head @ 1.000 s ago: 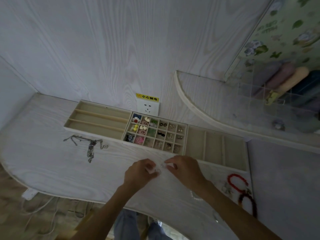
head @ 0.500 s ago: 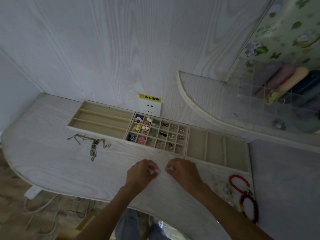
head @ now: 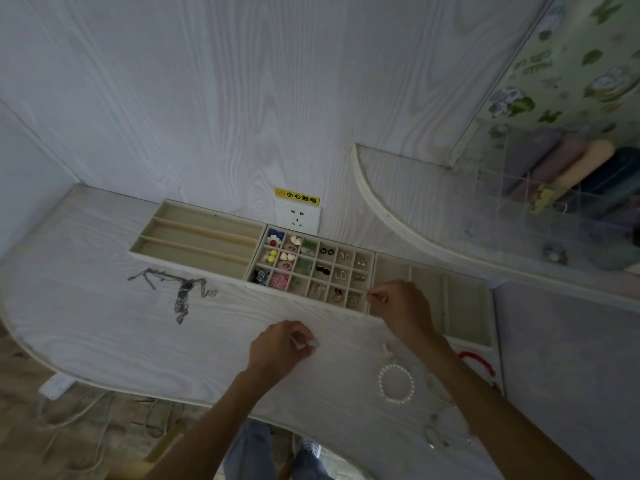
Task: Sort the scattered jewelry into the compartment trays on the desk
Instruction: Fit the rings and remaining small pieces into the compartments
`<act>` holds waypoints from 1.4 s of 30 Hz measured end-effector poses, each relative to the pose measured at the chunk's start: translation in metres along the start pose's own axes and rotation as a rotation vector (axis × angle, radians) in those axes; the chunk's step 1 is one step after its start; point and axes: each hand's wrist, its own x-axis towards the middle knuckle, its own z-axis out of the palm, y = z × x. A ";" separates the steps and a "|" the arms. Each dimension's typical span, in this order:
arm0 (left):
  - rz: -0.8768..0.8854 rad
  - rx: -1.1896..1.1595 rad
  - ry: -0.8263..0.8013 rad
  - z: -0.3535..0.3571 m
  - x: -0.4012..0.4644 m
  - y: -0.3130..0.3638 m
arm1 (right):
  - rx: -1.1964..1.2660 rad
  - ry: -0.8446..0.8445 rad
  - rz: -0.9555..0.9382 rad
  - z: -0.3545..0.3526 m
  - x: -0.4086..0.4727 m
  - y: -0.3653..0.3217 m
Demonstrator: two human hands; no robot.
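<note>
Three beige trays line the back of the desk: a long-slot tray (head: 194, 239), a grid tray (head: 313, 268) holding earrings and rings, and a right tray (head: 464, 306). My right hand (head: 403, 308) pinches a tiny piece of jewelry at the grid tray's front right corner compartment. My left hand (head: 278, 348) rests on the desk in front of the grid tray and pinches a small clear bag (head: 304, 341). A tangle of silver necklaces (head: 178, 292) lies to the left. A pearl bracelet (head: 396, 384) and a red bead bracelet (head: 479, 362) lie to the right.
A wall socket (head: 298, 216) with a yellow warning label sits behind the grid tray. A curved raised shelf (head: 398, 216) with a clear organizer (head: 568, 188) stands at the right. More clear jewelry lies near the desk's front right edge (head: 440, 427).
My hands have parted. The right hand moved up and away from the left to the grid tray's corner with a small piece; the left hand stayed on the desk with the bag.
</note>
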 end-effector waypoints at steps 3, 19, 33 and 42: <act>0.002 0.004 -0.003 -0.001 0.000 0.000 | -0.061 -0.030 -0.006 0.008 0.011 0.000; 0.012 -0.008 -0.022 -0.004 0.002 0.000 | -0.221 -0.036 -0.011 0.028 0.028 -0.014; 0.012 0.003 -0.031 -0.006 0.002 0.003 | -0.247 -0.004 -0.062 0.031 0.022 -0.007; -0.050 -0.049 0.028 -0.006 -0.004 0.006 | -0.018 0.063 -0.010 0.012 0.014 -0.002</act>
